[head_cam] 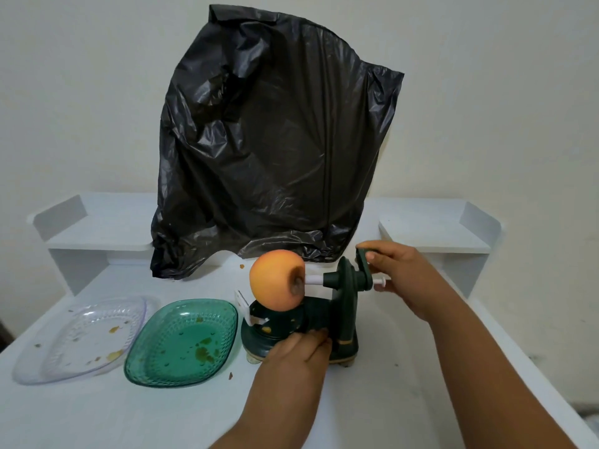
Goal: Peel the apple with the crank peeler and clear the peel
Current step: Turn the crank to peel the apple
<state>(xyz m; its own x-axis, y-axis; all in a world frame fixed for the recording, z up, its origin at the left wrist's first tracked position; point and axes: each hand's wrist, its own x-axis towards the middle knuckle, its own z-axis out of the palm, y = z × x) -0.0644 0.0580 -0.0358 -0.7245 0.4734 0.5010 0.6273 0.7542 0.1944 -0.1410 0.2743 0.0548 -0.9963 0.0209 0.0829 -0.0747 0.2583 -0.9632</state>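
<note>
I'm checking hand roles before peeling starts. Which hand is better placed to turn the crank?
The right hand: it already grips the crank handle behind the apple. The left hand rests on the peeler base, well placed to steady it.

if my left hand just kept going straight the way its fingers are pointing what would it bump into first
Nothing new: your left hand already has its fingertips against the dark green crank peeler, at its base. Pushing on would only press into that base below the apple, though the exact contact depth is hard to judge.
</note>
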